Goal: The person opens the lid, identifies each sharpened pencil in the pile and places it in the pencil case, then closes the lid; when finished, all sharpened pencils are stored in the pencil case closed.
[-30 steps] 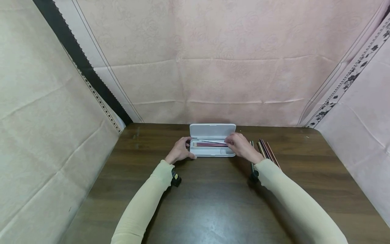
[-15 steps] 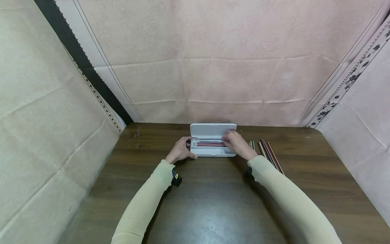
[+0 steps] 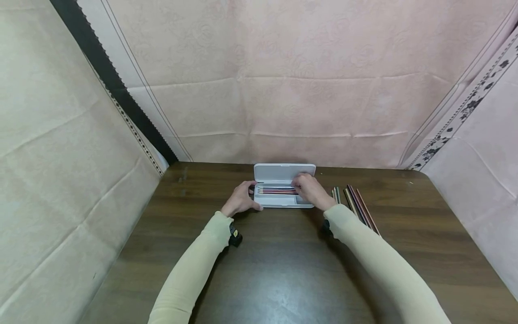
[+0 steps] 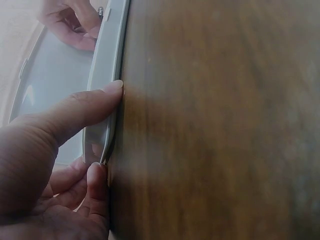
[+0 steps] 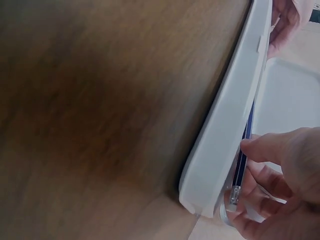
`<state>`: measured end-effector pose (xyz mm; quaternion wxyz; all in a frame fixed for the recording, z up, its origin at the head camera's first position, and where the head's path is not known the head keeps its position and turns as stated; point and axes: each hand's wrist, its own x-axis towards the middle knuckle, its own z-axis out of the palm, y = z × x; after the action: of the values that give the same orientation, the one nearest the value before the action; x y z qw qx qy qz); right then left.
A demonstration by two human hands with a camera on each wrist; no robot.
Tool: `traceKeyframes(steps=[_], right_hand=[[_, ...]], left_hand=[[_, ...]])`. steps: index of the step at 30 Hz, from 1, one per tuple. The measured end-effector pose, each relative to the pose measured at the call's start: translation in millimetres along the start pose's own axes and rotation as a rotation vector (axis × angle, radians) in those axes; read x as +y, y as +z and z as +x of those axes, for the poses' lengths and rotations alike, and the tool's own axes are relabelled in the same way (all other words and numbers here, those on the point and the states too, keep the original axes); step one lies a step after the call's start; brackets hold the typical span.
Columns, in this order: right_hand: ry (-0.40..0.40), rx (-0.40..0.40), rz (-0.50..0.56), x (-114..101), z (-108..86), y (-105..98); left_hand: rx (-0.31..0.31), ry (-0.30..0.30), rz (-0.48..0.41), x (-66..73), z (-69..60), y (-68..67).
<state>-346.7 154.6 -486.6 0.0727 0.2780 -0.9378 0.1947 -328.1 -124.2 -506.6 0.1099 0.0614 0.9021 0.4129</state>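
Note:
A white pencil case (image 3: 279,206) lies at the table's far edge with its lid (image 3: 279,172) raised at the back. Several pencils (image 3: 276,191) lie lengthwise inside it. At the case's left end, my left hand (image 3: 239,199) grips it, the thumb along the front wall and the other fingers round the end. Over the right part of the case is my right hand (image 3: 310,189). In the right wrist view its thumb and fingers pinch a dark blue pencil (image 5: 240,170) near the end with a metal band and eraser. That pencil's far end is hidden by the case wall.
To the right of the case, several more pencils (image 3: 358,203) lie on the brown wooden table (image 3: 279,261), partly under the right forearm. A few others (image 3: 335,193) lie beside the right wrist. Pale cloth (image 3: 303,112) hangs behind the table and at both sides.
My right hand has moved left and slightly down into the case, and the pencil it held at a slant now lies lower, near the others. The left hand keeps its grip.

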Motion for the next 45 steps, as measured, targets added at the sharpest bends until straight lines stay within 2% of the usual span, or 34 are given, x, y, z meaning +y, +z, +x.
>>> traceKeyframes(steps=[8, 12, 18, 35, 45], right_hand=[[0.023, 0.013, -0.167, -4, 2.9, 6], [0.036, 0.011, -0.19, -5, 4.1, 8], [0.037, 0.019, -0.18, -6, 4.0, 6], [0.073, -0.022, -0.09, -5, 3.4, 5], [0.038, 0.022, -0.014, 4, -2.7, 2]], left_hand=[[-0.006, 0.004, 0.009, -1.6, 0.8, 1.4], [-0.004, 0.001, 0.0, -1.8, 1.2, 1.7], [0.001, -0.001, -0.011, -1.4, 1.2, 0.9], [-0.001, 0.005, -0.005, -0.6, 0.2, 0.1], [0.0, 0.003, 0.003, -0.3, 1.1, 0.1]])
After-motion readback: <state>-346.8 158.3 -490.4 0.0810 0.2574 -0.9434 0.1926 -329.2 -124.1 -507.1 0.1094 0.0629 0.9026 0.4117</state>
